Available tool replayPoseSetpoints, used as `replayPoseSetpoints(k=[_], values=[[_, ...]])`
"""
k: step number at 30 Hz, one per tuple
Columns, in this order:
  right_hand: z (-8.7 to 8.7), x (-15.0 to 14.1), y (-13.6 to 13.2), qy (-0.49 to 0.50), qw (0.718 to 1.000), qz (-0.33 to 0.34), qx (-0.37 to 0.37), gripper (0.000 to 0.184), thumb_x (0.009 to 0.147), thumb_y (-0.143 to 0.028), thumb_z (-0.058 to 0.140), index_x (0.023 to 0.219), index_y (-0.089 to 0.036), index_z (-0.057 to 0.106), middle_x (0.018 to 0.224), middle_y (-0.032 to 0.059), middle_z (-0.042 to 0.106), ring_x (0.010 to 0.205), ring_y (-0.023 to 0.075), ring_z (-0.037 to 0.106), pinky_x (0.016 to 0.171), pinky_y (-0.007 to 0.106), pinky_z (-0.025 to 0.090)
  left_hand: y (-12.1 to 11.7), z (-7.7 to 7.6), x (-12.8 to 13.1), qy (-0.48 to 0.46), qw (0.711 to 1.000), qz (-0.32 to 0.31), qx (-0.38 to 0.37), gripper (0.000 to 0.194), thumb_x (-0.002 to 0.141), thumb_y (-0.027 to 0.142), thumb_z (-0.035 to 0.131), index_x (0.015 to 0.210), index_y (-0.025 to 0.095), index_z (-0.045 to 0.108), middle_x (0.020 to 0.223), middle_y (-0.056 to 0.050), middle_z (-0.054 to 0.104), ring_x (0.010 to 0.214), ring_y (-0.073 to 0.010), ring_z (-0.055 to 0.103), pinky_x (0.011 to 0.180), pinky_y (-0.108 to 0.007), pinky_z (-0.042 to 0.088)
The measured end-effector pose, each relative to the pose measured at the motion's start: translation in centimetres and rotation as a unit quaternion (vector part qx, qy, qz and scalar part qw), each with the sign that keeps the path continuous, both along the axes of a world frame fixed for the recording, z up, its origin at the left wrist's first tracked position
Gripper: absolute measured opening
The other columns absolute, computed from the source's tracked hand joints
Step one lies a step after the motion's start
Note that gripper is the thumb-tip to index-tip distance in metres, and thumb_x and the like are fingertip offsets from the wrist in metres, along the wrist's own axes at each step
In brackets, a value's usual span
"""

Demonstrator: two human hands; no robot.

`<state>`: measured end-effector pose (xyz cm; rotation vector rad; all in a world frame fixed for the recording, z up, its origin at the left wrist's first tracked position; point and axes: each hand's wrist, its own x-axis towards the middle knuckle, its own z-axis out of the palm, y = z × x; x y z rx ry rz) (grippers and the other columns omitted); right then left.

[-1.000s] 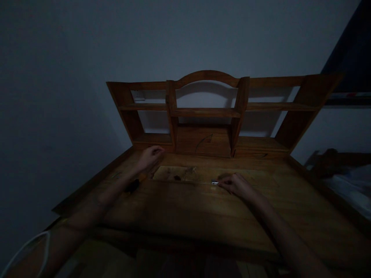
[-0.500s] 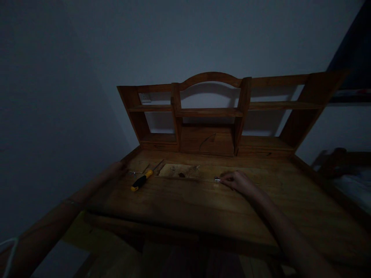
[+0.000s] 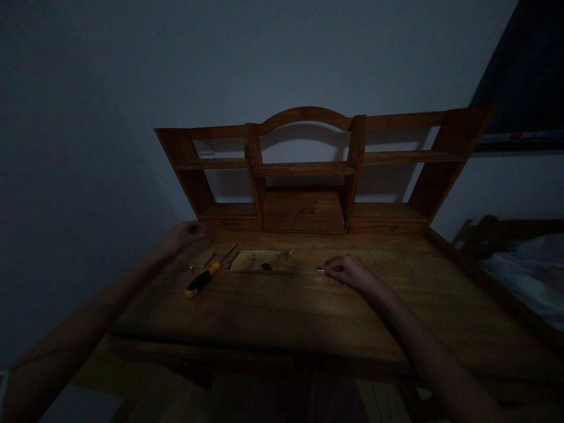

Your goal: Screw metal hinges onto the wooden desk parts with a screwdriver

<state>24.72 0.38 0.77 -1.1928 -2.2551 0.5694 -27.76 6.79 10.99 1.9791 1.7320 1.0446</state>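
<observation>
Room: dim, a plain wall [image 3: 282, 53] behind a wooden surface [image 3: 273, 317].
Right grip [image 3: 352, 271]: fingertips closed in a pinch at the right end of a small metal piece [image 3: 320, 270].
Metal piece position: at the front edge of a pale strip [image 3: 252, 257]; finer detail too small to tell.
Left grip [image 3: 185, 234]: raised over the surface's left side, fingers curled, blurred; cannot tell whether it has hold of anything.
Strip condition: rough, stained, a dark fragment [image 3: 266, 267] on it.
Screwdriver [image 3: 202, 282]: lying left of the strip, yellow-and-black handle nearest the person; too dark to tell whether it bears lettering.
Shelf unit [image 3: 304, 169]: open compartments along the back; a socket plate [image 3: 205, 147] shows on the wall through the upper left one.
Drawer [image 3: 385, 227]: shut, below the lower right compartment.
Beyond the right edge: a pale bundle [image 3: 524, 264], contents indistinct.
</observation>
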Motion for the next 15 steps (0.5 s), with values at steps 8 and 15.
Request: replayPoseSetpoints(k=[8, 15], values=[[0.4, -0.3, -0.3, -0.029, 0.999, -0.004, 0.016, 0.025, 0.096, -0.036, 0.061, 0.098, -0.021, 0.08, 0.099, 0.0053, 0.08, 0.084, 0.0198, 0.072, 0.074, 0.028, 0.046, -0.7, -6.4, 24.6, -0.198, 0.93, -0.294, -0.094, 0.029, 0.069, 0.026, 0.079, 0.093, 0.016, 0.065, 0.086, -0.004, 0.071, 0.077, -0.0146, 0.069, 0.077, -0.028, 0.057], [1.1, -0.7, -0.8, -0.058, 0.998, -0.01, 0.031, 0.02, 0.096, -0.03, 0.062, 0.094, -0.022, 0.08, 0.095, 0.0039, 0.079, 0.084, 0.0185, 0.072, 0.072, 0.026, 0.042, -0.4, -11.8, 30.6, -0.196, 0.914, -0.35, -0.061, 0.025, 0.073, 0.026, 0.08, 0.091, 0.017, 0.064, 0.084, -0.002, 0.069, 0.076, -0.0124, 0.067, 0.075, -0.026, 0.057]])
